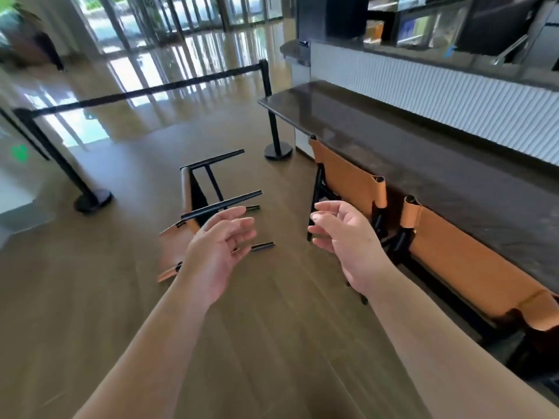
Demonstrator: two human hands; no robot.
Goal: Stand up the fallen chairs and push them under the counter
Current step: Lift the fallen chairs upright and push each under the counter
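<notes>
Lay tipped over on the wooden floor, well apart from the desk: fallen chair, tan leather seat and back on a black frame, four black legs pointing sideways toward the desk. Stood upright, tucked against the dark desk edge: far chair, tan leather back facing out, black legs on the floor. Stood just beside it, likewise pushed in under the desk: near chair, same tan back, black frame below.
</notes>
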